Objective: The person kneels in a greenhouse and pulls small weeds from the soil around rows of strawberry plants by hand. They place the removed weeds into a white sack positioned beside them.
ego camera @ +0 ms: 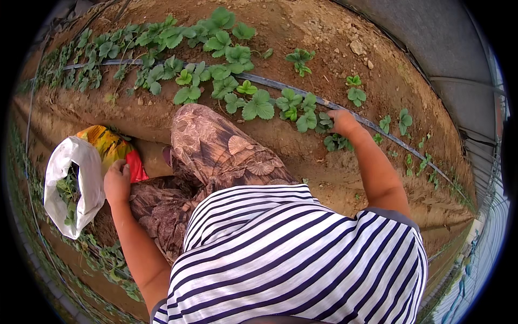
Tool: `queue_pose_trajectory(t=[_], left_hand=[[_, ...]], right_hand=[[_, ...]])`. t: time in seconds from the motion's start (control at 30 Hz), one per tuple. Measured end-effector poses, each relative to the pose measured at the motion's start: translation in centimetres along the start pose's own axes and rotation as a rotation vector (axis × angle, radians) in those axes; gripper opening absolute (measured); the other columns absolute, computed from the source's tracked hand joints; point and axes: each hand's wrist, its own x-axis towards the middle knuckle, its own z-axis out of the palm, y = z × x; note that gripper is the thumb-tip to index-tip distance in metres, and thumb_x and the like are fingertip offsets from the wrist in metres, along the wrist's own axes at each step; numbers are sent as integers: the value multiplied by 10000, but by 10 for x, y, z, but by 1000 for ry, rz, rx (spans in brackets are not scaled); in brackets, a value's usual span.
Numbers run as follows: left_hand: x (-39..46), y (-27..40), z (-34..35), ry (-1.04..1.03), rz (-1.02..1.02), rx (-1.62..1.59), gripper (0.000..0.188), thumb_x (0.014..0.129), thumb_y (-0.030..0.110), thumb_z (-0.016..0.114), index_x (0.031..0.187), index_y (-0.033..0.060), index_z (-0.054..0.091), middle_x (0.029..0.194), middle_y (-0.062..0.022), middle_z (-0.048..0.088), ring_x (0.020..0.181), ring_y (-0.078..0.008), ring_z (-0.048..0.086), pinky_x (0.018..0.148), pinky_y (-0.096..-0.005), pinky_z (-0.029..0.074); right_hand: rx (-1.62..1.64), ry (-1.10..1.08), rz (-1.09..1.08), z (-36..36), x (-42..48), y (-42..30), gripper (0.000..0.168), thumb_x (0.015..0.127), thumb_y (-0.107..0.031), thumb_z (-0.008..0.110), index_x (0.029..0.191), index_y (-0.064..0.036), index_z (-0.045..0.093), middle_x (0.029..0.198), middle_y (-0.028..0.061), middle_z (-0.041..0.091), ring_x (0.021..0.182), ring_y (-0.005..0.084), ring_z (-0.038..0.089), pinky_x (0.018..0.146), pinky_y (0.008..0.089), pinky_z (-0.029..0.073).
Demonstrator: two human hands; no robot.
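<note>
My right hand [344, 122] reaches down to a small strawberry plant [325, 122] beside the drip irrigation tape [267, 82]. Its fingertips are among the leaves, so whether they pinch anything is hidden. On the other side, my left hand [117, 183] hangs by my bent knee with its fingers curled. Close to it stands a white woven sack [90, 178], its mouth open towards me and pulled plants with green leaves [69, 192] inside. No object shows clearly in the left hand. A yellow and red printed bag [115, 150] lies just behind the sack.
Strawberry plants [218, 42] grow densely along the raised soil bed [279, 30] at the left and more sparsely to the right. A furrow runs between this bed and another planted row [109, 259]. Dark sheeting [441, 40] borders the bed's far right side.
</note>
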Motion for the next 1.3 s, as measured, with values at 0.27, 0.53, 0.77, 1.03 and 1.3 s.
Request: queue_pose_trajectory(t=[0.27,0.53,0.77,1.03,1.3], left_hand=[[2,-3,3,19,36,1,237,814,214,559,959,39,627,912,-184,628,870,-349,590,769,-410,455],[12,-2,13,235,87,-516,255,834,130,589,1054,3,605,982,-113,648,904,-226,613,819,-313,459],[-37,219,-22,-482,246,-1706,761,802,352,661,1375,44,265,1357,-175,328,1245,-275,345,1021,-384,296],[7,139,7,-264,-503,-2187,258,930,282,485,942,27,521,803,-74,555,681,-193,549,542,-269,473],[14,-9,4,61,-497,-2126,220,938,245,461,935,31,516,735,-45,509,618,-152,485,489,-247,391]], right_hand=[[20,326,128,17,-7,14,338,662,-124,721,981,-60,631,884,149,644,809,329,600,697,393,476],[931,475,514,-51,-10,-12,190,758,-101,663,928,-32,615,664,31,594,489,89,498,439,246,401],[593,422,-480,-99,-1,-260,213,680,-128,657,855,-18,609,753,179,597,741,334,594,669,391,468],[994,576,-719,-89,-12,-281,268,730,21,520,981,-9,610,995,130,602,868,224,589,734,285,506],[583,285,48,-21,-61,-59,230,755,-82,562,963,-55,655,997,90,647,948,252,583,834,347,454]])
